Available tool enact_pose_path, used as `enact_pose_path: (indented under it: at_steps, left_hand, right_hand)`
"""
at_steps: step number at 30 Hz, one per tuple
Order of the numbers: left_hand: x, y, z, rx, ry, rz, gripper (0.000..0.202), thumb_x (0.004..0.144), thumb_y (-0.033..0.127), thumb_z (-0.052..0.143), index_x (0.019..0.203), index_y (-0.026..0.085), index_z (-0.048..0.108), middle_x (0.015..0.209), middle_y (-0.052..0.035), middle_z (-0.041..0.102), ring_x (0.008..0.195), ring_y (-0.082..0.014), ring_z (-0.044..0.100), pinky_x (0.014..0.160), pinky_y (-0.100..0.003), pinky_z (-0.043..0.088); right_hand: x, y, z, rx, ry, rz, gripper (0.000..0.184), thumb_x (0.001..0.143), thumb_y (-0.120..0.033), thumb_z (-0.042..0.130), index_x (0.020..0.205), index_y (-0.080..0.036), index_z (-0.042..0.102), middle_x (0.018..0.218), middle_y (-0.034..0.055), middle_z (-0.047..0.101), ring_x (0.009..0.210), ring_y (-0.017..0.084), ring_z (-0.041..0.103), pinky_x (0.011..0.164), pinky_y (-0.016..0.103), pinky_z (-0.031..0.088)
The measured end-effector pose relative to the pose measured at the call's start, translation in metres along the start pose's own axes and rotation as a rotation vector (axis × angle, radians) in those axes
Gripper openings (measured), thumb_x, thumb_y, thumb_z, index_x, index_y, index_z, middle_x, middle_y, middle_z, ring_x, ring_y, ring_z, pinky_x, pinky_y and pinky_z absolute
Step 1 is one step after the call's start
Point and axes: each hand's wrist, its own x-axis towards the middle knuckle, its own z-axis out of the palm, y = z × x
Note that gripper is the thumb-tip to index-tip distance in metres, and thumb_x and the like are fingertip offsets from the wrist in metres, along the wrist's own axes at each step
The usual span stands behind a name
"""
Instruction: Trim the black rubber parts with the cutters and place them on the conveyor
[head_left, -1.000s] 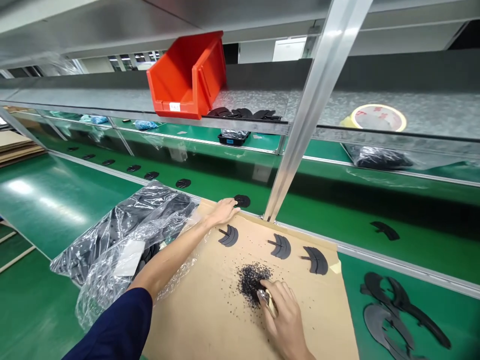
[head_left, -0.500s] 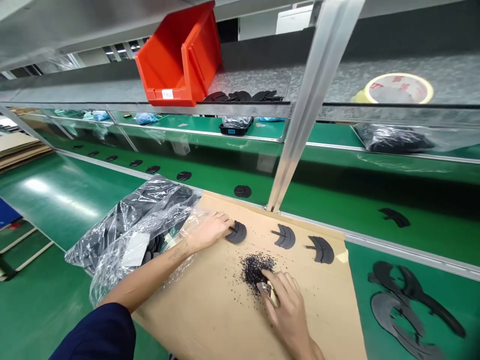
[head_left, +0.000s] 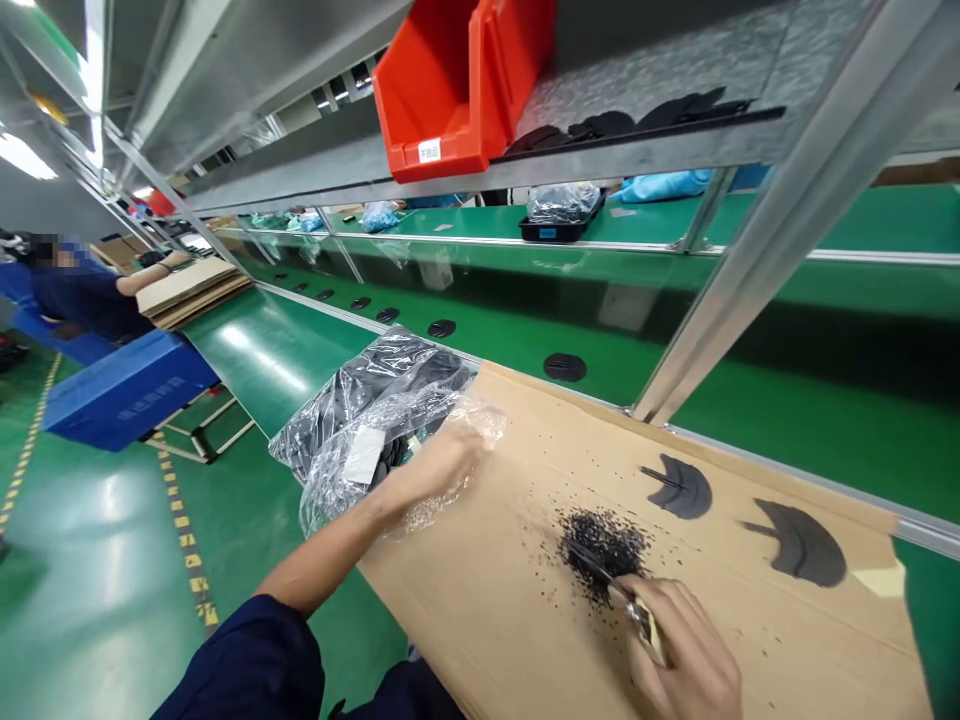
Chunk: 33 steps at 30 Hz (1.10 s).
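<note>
One tool (head_left: 639, 614) partly hidden in right hand (head_left: 688, 645)

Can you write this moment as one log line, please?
left hand: at clear plastic bag, grip unclear | right hand: holding metal tool at black bits | brown sheet: two curved dark pieces on it

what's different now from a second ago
The left hand went from beside the round black part to the leftmost curved part, then left to the plastic bag. That curved part is gone from the brown sheet; whether the hand holds it is unclear. The right hand kept its metal tool; the other two curved parts stayed.
</note>
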Motion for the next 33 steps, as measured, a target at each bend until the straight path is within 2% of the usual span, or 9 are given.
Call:
enact_pose_path:
  at_steps: [4,7,10,12,18,23,27,30,33]
  left_hand:
    - [0.029,-0.071,-0.020,0.103,0.150,-0.257,0.028,0.098,0.017,0.044,0.120,0.010,0.060,0.116,-0.0184,0.067,0.115,-0.0320,0.063,0.103,-0.046,0.046]
    - [0.057,-0.096,-0.021,0.128,0.216,-0.344,0.029,0.099,0.025,0.051,0.123,0.010,0.059,0.121,-0.0182,0.065,0.118,-0.0317,0.061,0.105,-0.048,0.045]
    - [0.075,-0.095,-0.007,0.127,0.239,-0.333,0.031,0.099,0.033,0.056,0.122,0.013,0.060,0.123,-0.0123,0.064,0.114,-0.0259,0.062,0.103,-0.048,0.048]
    - [0.077,-0.089,0.006,0.129,0.251,-0.302,0.031,0.099,0.032,0.055,0.124,0.013,0.059,0.124,-0.0131,0.063,0.115,-0.0252,0.062,0.103,-0.046,0.049]
    - [0.044,-0.092,0.026,0.180,0.292,-0.339,0.037,0.101,0.032,0.044,0.127,0.006,0.053,0.120,-0.0224,0.063,0.116,-0.0328,0.061,0.102,-0.046,0.048]
    - [0.017,-0.099,0.026,0.239,0.274,-0.378,0.035,0.100,0.035,0.045,0.119,0.008,0.056,0.116,-0.0224,0.064,0.114,-0.0362,0.060,0.101,-0.051,0.046]
    - [0.012,-0.104,0.023,0.261,0.243,-0.388,0.031,0.100,0.034,0.047,0.109,0.010,0.063,0.111,-0.0205,0.067,0.111,-0.0351,0.061,0.102,-0.051,0.046]
    - [0.015,-0.117,0.009,0.269,0.255,-0.445,0.033,0.102,0.036,0.047,0.108,0.009,0.065,0.110,-0.0199,0.067,0.112,-0.0333,0.062,0.102,-0.051,0.047]
    - [0.019,-0.133,-0.009,0.263,0.279,-0.472,0.030,0.100,0.036,0.056,0.119,0.013,0.063,0.124,-0.0136,0.064,0.117,-0.0273,0.061,0.103,-0.050,0.050]
  right_hand:
    - [0.002,-0.004,0.002,0.003,0.024,0.042,0.009,0.092,-0.016,0.059,0.099,-0.021,0.063,0.082,0.0081,0.066,0.071,0.020,0.060,0.066,0.035,0.048]
    - [0.003,-0.003,0.003,0.003,0.022,0.018,0.007,0.093,-0.016,0.058,0.098,-0.021,0.062,0.081,0.0077,0.065,0.070,0.020,0.059,0.064,0.034,0.047]
    - [0.003,-0.003,0.003,-0.010,0.031,0.003,0.008,0.094,-0.016,0.058,0.099,-0.021,0.062,0.081,0.0079,0.065,0.070,0.020,0.059,0.064,0.034,0.047]
    - [0.003,-0.002,0.002,-0.018,0.036,0.004,0.009,0.094,-0.017,0.058,0.101,-0.021,0.063,0.081,0.0083,0.065,0.070,0.020,0.060,0.064,0.035,0.048]
    - [0.002,0.003,0.001,-0.033,0.053,0.004,0.010,0.094,-0.018,0.058,0.102,-0.021,0.064,0.082,0.0091,0.067,0.070,0.022,0.063,0.065,0.036,0.050]
    - [-0.004,0.008,0.005,-0.029,0.039,-0.018,0.014,0.093,-0.018,0.058,0.105,-0.022,0.065,0.085,0.0097,0.068,0.073,0.023,0.065,0.068,0.038,0.052]
    - [-0.005,0.008,0.005,-0.021,0.042,-0.024,0.015,0.093,-0.017,0.057,0.106,-0.022,0.065,0.085,0.0090,0.068,0.075,0.023,0.065,0.069,0.037,0.051]
    - [-0.005,0.007,0.004,-0.026,0.048,-0.032,0.017,0.093,-0.016,0.056,0.107,-0.022,0.063,0.084,0.0089,0.068,0.075,0.023,0.064,0.069,0.038,0.051]
    - [-0.004,0.006,0.004,-0.038,0.044,-0.045,0.020,0.093,-0.016,0.055,0.110,-0.022,0.063,0.085,0.0093,0.069,0.076,0.024,0.065,0.069,0.038,0.051]
